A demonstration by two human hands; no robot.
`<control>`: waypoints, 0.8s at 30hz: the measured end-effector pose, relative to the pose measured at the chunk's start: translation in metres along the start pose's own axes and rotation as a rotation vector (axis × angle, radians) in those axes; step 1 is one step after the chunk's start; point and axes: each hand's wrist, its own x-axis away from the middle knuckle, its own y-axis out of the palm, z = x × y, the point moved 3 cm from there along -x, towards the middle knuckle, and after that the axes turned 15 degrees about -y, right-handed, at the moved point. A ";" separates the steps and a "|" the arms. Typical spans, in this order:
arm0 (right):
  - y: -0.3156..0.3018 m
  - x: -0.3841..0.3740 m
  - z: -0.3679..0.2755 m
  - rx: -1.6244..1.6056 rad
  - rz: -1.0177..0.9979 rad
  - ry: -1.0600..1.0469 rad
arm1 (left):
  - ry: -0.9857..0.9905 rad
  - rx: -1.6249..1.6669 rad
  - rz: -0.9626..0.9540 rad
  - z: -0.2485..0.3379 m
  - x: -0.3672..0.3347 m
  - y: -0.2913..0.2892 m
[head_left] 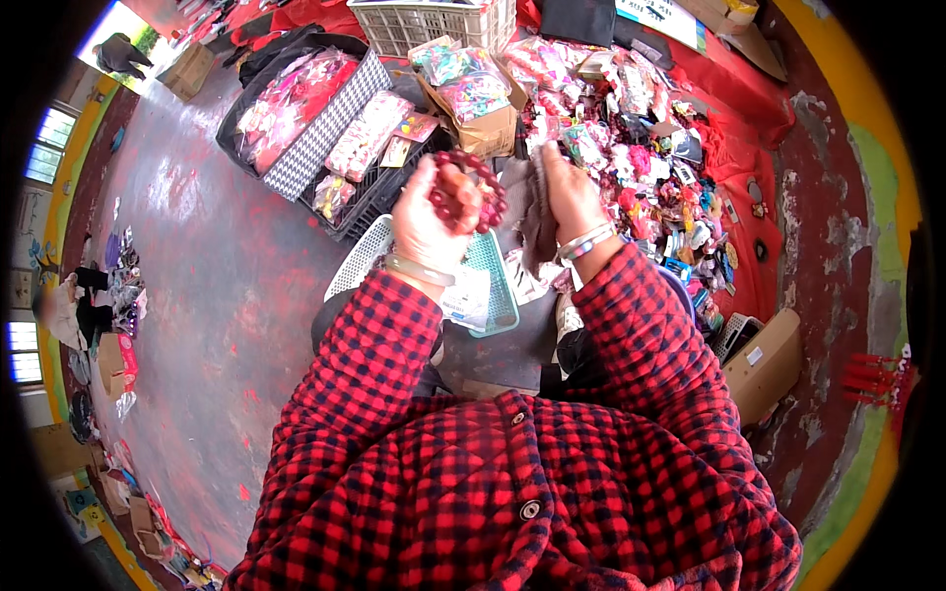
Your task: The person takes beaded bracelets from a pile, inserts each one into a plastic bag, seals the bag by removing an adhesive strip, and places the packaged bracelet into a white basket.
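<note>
My left hand (426, 229) is closed on a dark red beaded bracelet (485, 179), its round beads looping out past the fingers. It may be more than one strand; I cannot tell. A grey-brown cloth (533, 212) hangs from my right hand (574, 202), whose fingers are pressed along its upper part. The two hands are apart, raised above the floor. Below them stands a pale green plastic basket (506, 307) with a white packet (468, 298) inside. My left forearm covers part of a white perforated basket (357, 258).
A large heap of small accessories (641, 158) spreads over red cloth at the right. Ahead are a cardboard box (496, 133) of bagged goods, a black crate (347, 219), a houndstooth-sided storage box (315, 133) and a beige crate (434, 30). Cardboard (767, 369) leans by the right wall.
</note>
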 end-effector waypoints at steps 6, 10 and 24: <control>0.036 0.024 0.006 -0.585 -0.328 0.075 | 0.064 0.002 -0.002 -0.003 -0.002 0.001; 0.038 0.021 0.020 -0.354 -0.189 -0.035 | 0.029 0.014 0.020 -0.009 -0.002 0.003; 0.007 -0.004 0.026 -0.257 0.074 0.114 | -0.167 -0.104 -0.158 -0.012 -0.002 0.010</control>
